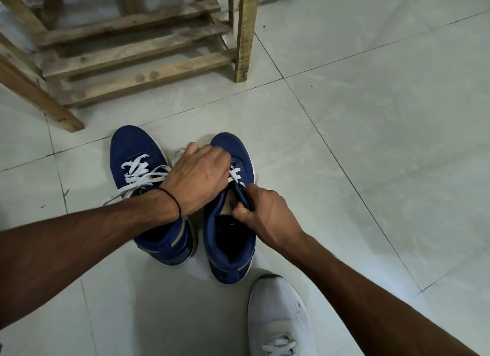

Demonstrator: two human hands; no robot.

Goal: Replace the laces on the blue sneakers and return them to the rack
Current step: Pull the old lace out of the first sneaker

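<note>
The right hand (265,215) is closed in a pinch: thumb and curled fingers grip the blue sneaker (229,269) by the edge of its upper, at the top of the lacing opening. Behind this hand, toward the person, the sneaker's dark mouth lies open and its heel points back at them.

The left hand (197,178) reaches in from the other side and sits just ahead of the right hand, over the same sneaker's lacing. Its fingers are bent down onto the white lace (234,174), a short stretch of which shows between the two hands. The fingertips are hidden, so I cannot tell whether it actually grips the lace or only rests on it. A thin black band (173,200) circles this wrist.

Under the left wrist and forearm stands the other blue sneaker (138,149), just beside the first, toe pointing away. Its white laces (143,172) are threaded but slack, and the loose ends trail out to the side of the wrist.

Both sneakers stand on the pale tiled floor (371,117). Beyond the hands, well apart from the sneakers' toes, is the wooden rack (132,51) with slatted shelves. Behind the right forearm, near the person, is a white shoe (278,313).
</note>
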